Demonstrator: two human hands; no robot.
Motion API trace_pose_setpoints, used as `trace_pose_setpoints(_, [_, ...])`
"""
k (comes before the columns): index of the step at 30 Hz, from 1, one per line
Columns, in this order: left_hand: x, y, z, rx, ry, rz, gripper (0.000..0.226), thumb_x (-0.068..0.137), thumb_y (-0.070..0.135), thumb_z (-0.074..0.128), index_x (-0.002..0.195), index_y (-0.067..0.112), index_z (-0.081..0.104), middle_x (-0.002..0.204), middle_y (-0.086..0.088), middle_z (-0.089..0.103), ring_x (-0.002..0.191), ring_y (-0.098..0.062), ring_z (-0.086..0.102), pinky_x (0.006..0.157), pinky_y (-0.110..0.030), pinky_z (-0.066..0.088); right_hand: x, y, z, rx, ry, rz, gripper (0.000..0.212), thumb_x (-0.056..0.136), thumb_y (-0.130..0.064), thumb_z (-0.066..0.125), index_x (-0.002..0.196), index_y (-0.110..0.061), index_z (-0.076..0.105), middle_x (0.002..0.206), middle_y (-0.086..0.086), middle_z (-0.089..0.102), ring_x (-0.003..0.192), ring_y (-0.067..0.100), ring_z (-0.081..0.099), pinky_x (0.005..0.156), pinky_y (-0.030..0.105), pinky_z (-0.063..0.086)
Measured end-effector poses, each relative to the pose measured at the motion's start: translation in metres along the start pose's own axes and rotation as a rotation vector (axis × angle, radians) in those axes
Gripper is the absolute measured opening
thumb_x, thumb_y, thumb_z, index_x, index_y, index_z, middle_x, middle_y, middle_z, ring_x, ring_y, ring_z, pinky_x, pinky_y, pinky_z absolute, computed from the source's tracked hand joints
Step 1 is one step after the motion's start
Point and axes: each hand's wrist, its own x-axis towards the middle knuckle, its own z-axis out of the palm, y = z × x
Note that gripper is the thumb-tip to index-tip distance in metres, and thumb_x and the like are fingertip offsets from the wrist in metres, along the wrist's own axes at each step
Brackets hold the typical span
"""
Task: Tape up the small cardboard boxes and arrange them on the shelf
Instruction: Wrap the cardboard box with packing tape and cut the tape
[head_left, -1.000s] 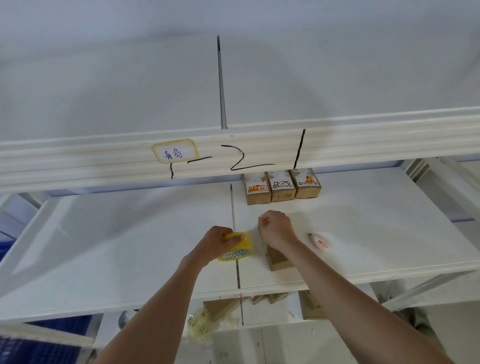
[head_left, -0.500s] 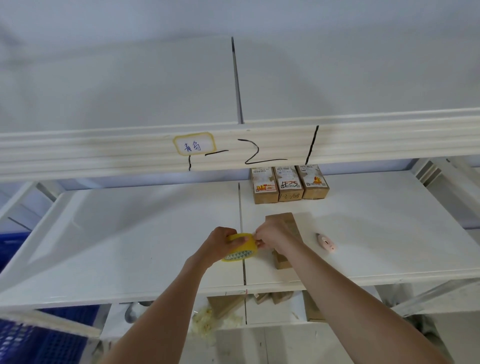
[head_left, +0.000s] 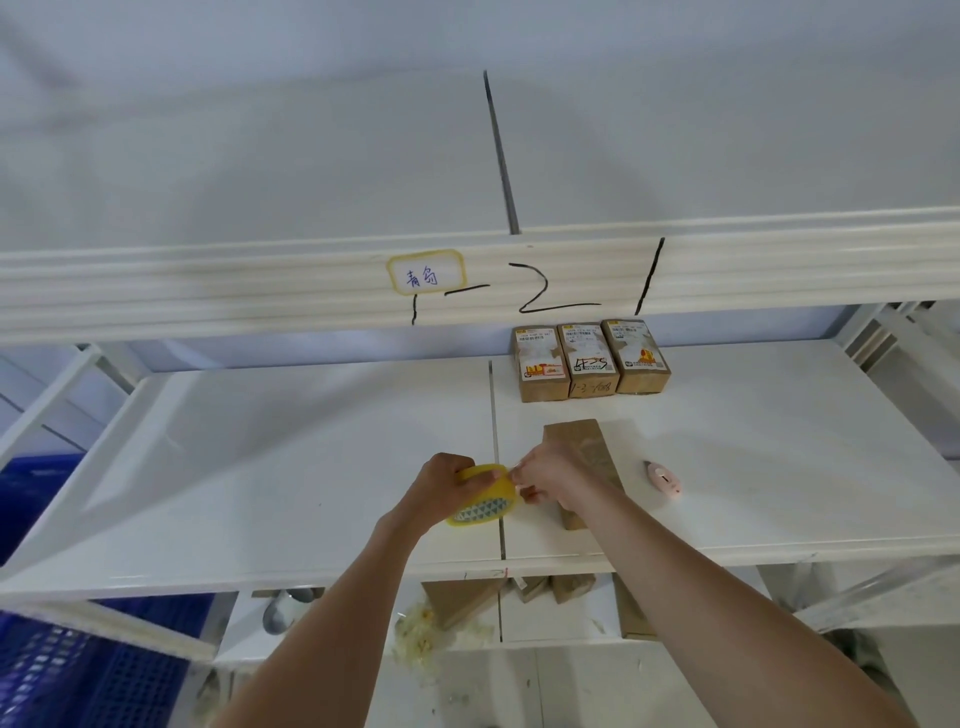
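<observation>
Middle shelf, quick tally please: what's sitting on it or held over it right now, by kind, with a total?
Labelled cardboard boxes in the back row: 3
Plain cardboard box by the right hand: 1
Yellow tape roll in the left hand: 1
Pink cutter: 1
Total: 6

3 boxes (head_left: 590, 359) behind plain box (head_left: 582, 447).
</observation>
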Motion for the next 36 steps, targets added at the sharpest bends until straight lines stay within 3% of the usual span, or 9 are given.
trace_pose_setpoints(3, [0.000,0.000,0.000,0.037,0.008,-0.004,0.044,0.092,0.051,0.065,0.062,0.019,0.057,0.066,0.000,0.058,0.061,-0.013,0.058,0.058,-0.022,0.044,-0.004,-0.002,-0.001,0.010,-0.036,0.015,0.027,0.093,0.002,0.067,0.118,0.010,0.060,0.116,0.025,0.068,0.099,0.035,0.072,0.086,0.044,0.062])
trace_pose_setpoints(7, [0.000,0.003,-0.001,0.101,0.000,-0.017,0.048,0.092,0.056,0.063,0.064,0.016,0.058,0.064,0.000,0.058,0.057,-0.011,0.055,0.056,-0.021,0.042,-0.007,-0.008,-0.004,-0.002,-0.097,0.064,0.033,0.102,0.002,0.053,0.133,0.014,0.050,0.135,0.033,0.057,0.124,0.042,0.060,0.105,0.045,0.051])
trace_pose_setpoints(10, [0.000,0.006,-0.002,0.143,-0.003,-0.011,0.047,0.092,0.058,0.061,0.071,0.016,0.063,0.066,0.002,0.060,0.058,-0.009,0.056,0.055,-0.019,0.041,-0.007,-0.010,-0.005,-0.021,-0.104,0.088,0.025,0.108,-0.004,0.040,0.119,0.013,0.053,0.142,0.032,0.052,0.131,0.042,0.054,0.112,0.043,0.044])
trace_pose_setpoints(14, [-0.002,0.007,-0.001,0.195,-0.009,-0.023,0.050,0.091,0.060,0.061,0.079,0.012,0.068,0.076,-0.004,0.066,0.068,-0.018,0.062,0.058,-0.023,0.045,-0.005,-0.016,-0.002,-0.022,-0.040,0.047,0.024,0.102,0.003,0.051,0.122,0.015,0.058,0.118,0.033,0.065,0.112,0.044,0.067,0.098,0.044,0.056])
trace_pose_setpoints(17, [-0.005,0.008,0.000,0.176,0.001,-0.046,0.057,0.089,0.065,0.060,0.080,0.009,0.069,0.076,-0.008,0.069,0.072,-0.023,0.067,0.062,-0.028,0.050,-0.009,-0.022,0.000,-0.087,0.024,-0.020,0.022,0.090,0.010,0.065,0.112,0.011,0.066,0.101,0.028,0.070,0.097,0.039,0.073,0.087,0.044,0.061])
trace_pose_setpoints(21, [-0.013,0.007,0.002,0.183,0.001,-0.112,0.061,0.087,0.070,0.059,0.076,0.011,0.066,0.071,-0.004,0.064,0.067,-0.020,0.063,0.060,-0.028,0.046,-0.020,-0.026,0.000,-0.271,0.075,-0.192,0.014,0.086,0.000,0.067,0.098,0.006,0.072,0.089,0.017,0.075,0.072,0.021,0.072,0.068,0.030,0.063])
trace_pose_setpoints(24, [-0.017,0.007,0.001,0.131,0.008,-0.141,0.064,0.089,0.068,0.057,0.084,0.006,0.071,0.079,-0.009,0.069,0.072,-0.023,0.066,0.064,-0.031,0.049,-0.030,-0.031,0.001,-0.371,0.120,-0.243,0.016,0.083,0.003,0.074,0.099,0.002,0.074,0.095,0.018,0.075,0.084,0.026,0.075,0.078,0.037,0.064])
trace_pose_setpoints(31, [-0.034,-0.002,-0.001,-0.045,0.032,-0.147,0.049,0.094,0.060,0.056,0.076,0.016,0.066,0.074,0.001,0.066,0.068,-0.016,0.064,0.062,-0.026,0.048,-0.044,-0.038,-0.003,-0.261,-0.008,-0.274,0.010,0.087,0.006,0.072,0.097,0.005,0.076,0.094,0.025,0.074,0.071,0.027,0.069,0.073,0.035,0.064])
trace_pose_setpoints(36, [-0.041,-0.011,0.001,-0.101,0.010,-0.214,0.049,0.091,0.062,0.059,0.076,0.016,0.065,0.078,-0.002,0.068,0.069,-0.018,0.064,0.064,-0.028,0.049,-0.043,-0.033,0.006,-0.236,-0.047,-0.287,0.009,0.087,-0.003,0.077,0.096,-0.005,0.077,0.088,0.019,0.076,0.069,0.023,0.074,0.069,0.034,0.064])
